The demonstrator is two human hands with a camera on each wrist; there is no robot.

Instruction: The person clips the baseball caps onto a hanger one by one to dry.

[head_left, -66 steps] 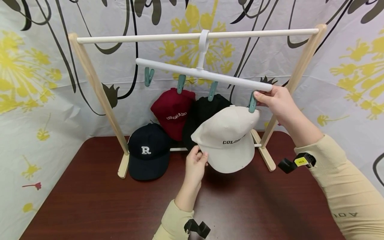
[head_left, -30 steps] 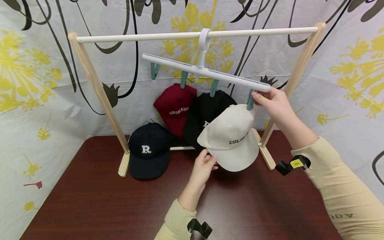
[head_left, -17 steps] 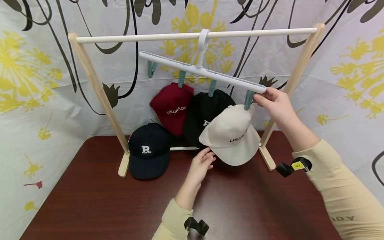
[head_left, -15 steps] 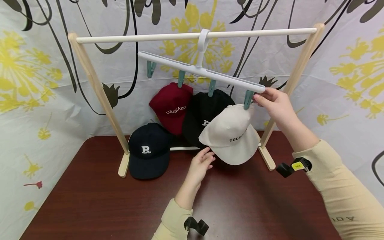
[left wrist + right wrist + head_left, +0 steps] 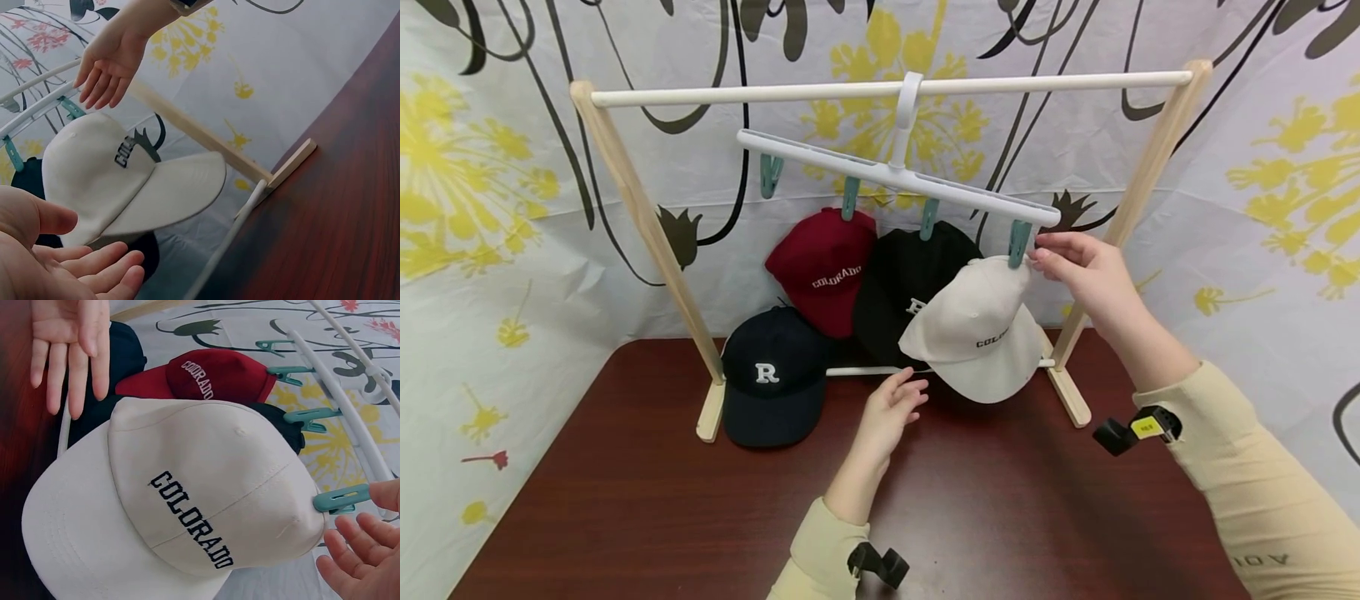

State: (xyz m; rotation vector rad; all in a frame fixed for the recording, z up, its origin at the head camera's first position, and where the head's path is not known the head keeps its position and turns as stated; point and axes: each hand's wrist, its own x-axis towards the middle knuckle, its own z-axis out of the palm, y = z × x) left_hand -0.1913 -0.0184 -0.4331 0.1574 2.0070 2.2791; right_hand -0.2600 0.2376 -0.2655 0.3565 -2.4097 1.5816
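A white cap point(image 5: 970, 325) lettered COLORADO hangs tilted from the rightmost green clip point(image 5: 1018, 243) of a white hanger point(image 5: 880, 173). My right hand point(image 5: 1093, 279) is just right of that clip, fingers loose; in the right wrist view its thumb is close to the clip's end, and I cannot tell if they touch. Below the cap's left side, my left hand point(image 5: 883, 412) has relaxed, spread fingers and holds nothing. A red cap point(image 5: 827, 267) and a black cap point(image 5: 910, 283) hang from the two middle clips. The leftmost clip point(image 5: 771, 175) holds nothing.
A wooden rack with a white top rod point(image 5: 1060, 82) carries the hanger, which slopes down to the right. On the dark red table point(image 5: 647, 500), a navy cap point(image 5: 773, 392) with a white R sits by the rack's left foot. A patterned cloth point(image 5: 497, 217) hangs behind.
My left hand has let go of the white cap's brim and moved down-left. My right fingers have loosened from the clip. The cap hangs slightly higher, and the hanger has shifted a little left.
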